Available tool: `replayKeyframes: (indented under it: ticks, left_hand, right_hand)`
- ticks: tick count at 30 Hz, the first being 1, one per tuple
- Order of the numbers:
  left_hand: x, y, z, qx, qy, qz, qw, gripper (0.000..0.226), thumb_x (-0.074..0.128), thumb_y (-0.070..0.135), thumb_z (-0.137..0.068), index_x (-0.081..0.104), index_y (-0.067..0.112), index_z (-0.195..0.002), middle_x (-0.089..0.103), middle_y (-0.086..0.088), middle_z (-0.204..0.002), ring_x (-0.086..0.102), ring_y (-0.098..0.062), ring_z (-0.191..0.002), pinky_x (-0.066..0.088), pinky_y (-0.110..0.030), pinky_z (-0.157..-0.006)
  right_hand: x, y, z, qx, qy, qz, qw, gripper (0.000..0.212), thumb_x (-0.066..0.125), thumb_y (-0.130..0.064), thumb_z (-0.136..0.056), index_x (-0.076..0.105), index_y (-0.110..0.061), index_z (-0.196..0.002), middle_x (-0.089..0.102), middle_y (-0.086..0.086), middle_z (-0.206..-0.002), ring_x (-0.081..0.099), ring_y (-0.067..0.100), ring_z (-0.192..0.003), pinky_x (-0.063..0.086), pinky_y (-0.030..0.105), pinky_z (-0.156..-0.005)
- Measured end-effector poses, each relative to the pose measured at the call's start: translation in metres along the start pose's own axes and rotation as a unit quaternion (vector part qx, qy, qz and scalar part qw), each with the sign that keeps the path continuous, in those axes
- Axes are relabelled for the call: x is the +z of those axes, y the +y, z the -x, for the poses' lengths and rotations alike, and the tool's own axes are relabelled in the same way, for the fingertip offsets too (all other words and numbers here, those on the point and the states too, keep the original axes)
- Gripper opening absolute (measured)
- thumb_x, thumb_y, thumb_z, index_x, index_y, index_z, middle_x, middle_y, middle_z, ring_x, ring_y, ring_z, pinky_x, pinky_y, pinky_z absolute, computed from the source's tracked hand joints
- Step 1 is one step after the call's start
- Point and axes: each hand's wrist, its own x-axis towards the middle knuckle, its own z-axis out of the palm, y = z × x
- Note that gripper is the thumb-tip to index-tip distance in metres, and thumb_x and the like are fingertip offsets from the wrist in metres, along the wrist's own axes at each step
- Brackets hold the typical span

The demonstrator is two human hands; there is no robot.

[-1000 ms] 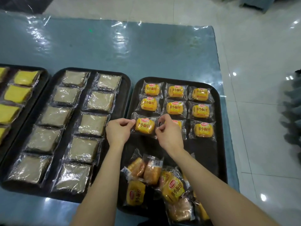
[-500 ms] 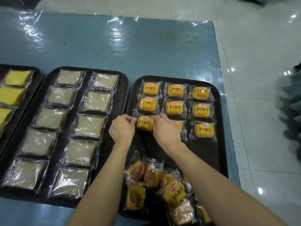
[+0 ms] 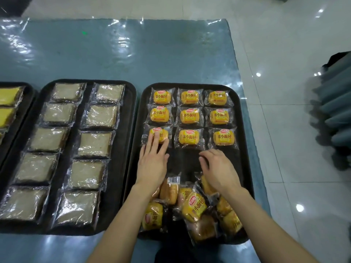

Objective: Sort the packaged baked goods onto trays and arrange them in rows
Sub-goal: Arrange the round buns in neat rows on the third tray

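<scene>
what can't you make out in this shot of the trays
Yellow cakes, head view: cut off by the left edge, count unknown.
Loose pile of buns, head view: overlapping, partly under the right forearm, count unclear.
Third-row left bun, head view: label covered by the left hand.
Dark object at right, head view: blurred, cut off by the edge.

Bare tray [image 3: 185, 161] between rows [image 3: 190, 116] and pile [image 3: 193, 206]

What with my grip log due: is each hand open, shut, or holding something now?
Left hand: open, straight fingers resting on a bun packet.
Right hand: open, fingers loosely curled, holding nothing.
</scene>
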Motion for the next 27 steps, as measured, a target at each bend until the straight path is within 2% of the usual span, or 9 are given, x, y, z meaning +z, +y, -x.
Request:
replayKeyframes:
  ticks: [2,5,7,9,14,17,21,23,27]
  left_hand:
    - [-0.003,0.000,-0.001,0.001,-0.001,-0.002,1.000,0.056,0.041,0.038,-0.117,0.031,0.029,-0.171,0.005,-0.005,-0.183,-0.004,-0.026,-0.170,0.013,-0.052,-0.137]
    - [-0.014,0.010,0.002,-0.015,0.018,0.022,0.999,0.049,0.045,0.036,-0.116,0.046,0.026,-0.164,0.026,-0.007,-0.179,0.017,-0.028,-0.168,0.021,-0.051,-0.136]
    - [-0.023,0.021,0.009,-0.017,0.046,0.066,0.997,0.038,0.051,0.036,-0.113,0.064,0.024,-0.147,0.055,-0.002,-0.158,0.047,-0.023,-0.151,0.039,-0.046,-0.127]
    - [-0.032,0.031,0.016,-0.013,0.010,0.137,0.990,0.029,0.054,0.040,-0.112,0.070,0.027,-0.132,0.065,0.008,-0.130,0.059,-0.013,-0.125,0.052,-0.039,-0.109]
    - [-0.032,0.041,0.040,0.000,-0.197,0.142,0.970,0.018,0.066,0.045,-0.106,0.073,0.038,-0.122,0.071,0.013,-0.122,0.064,-0.012,-0.119,0.055,-0.040,-0.102]
    - [-0.031,0.040,0.048,-0.027,-0.201,0.144,0.968,0.018,0.068,0.042,-0.106,0.073,0.038,-0.123,0.073,0.012,-0.126,0.065,-0.013,-0.121,0.056,-0.042,-0.104]
    - [-0.034,0.049,0.050,-0.068,-0.129,0.218,0.965,0.022,0.058,0.045,-0.111,0.074,0.033,-0.121,0.074,0.014,-0.113,0.068,-0.009,-0.110,0.055,-0.033,-0.092]
    - [-0.040,0.059,0.047,-0.126,-0.075,0.317,0.937,0.039,0.046,0.055,-0.113,0.075,0.030,-0.119,0.078,0.012,-0.105,0.072,-0.011,-0.107,0.054,-0.034,-0.092]
    - [-0.056,0.078,0.035,-0.211,-0.150,0.566,0.783,0.053,0.045,0.062,-0.111,0.074,0.020,-0.127,0.084,-0.003,-0.110,0.081,-0.023,-0.105,0.062,-0.044,-0.098]
  right_hand:
    - [-0.003,0.009,0.005,0.061,-0.005,-0.003,0.998,0.037,0.061,-0.041,-0.108,0.067,-0.021,-0.138,0.070,-0.004,-0.126,0.064,0.017,-0.120,0.058,0.036,-0.098]
    - [-0.008,0.022,0.012,0.163,-0.092,-0.024,0.982,0.076,0.074,-0.065,-0.092,0.056,-0.017,-0.148,0.069,0.002,-0.133,0.068,0.022,-0.119,0.061,0.039,-0.095]
    - [-0.008,0.024,0.017,0.193,-0.150,-0.025,0.969,0.099,0.085,-0.073,-0.077,0.051,-0.014,-0.149,0.067,0.005,-0.136,0.067,0.025,-0.121,0.060,0.041,-0.097]
    - [-0.005,0.022,0.021,0.209,-0.179,-0.039,0.961,0.106,0.093,-0.069,-0.069,0.047,-0.014,-0.147,0.065,0.006,-0.136,0.066,0.027,-0.122,0.060,0.042,-0.098]
    - [-0.005,0.021,0.032,0.235,-0.157,-0.147,0.948,0.070,0.098,-0.052,-0.071,0.062,-0.020,-0.122,0.069,-0.003,-0.115,0.067,0.019,-0.107,0.060,0.040,-0.092]
    - [-0.014,0.022,0.038,0.217,-0.082,-0.237,0.943,0.041,0.098,-0.039,-0.077,0.068,-0.028,-0.103,0.071,-0.009,-0.101,0.069,0.015,-0.098,0.060,0.037,-0.086]
    - [-0.028,0.019,0.040,0.173,0.025,-0.341,0.924,0.039,0.097,-0.031,-0.079,0.070,-0.038,-0.105,0.074,-0.012,-0.107,0.069,0.008,-0.103,0.060,0.037,-0.089]
    - [-0.033,0.018,0.040,0.148,0.045,-0.383,0.911,0.042,0.097,-0.025,-0.080,0.071,-0.040,-0.108,0.075,-0.015,-0.113,0.069,0.006,-0.109,0.057,0.037,-0.095]
    - [-0.036,0.011,0.042,0.061,0.032,-0.429,0.900,0.042,0.092,-0.007,-0.083,0.072,-0.032,-0.111,0.077,-0.015,-0.114,0.070,0.004,-0.111,0.056,0.033,-0.101]
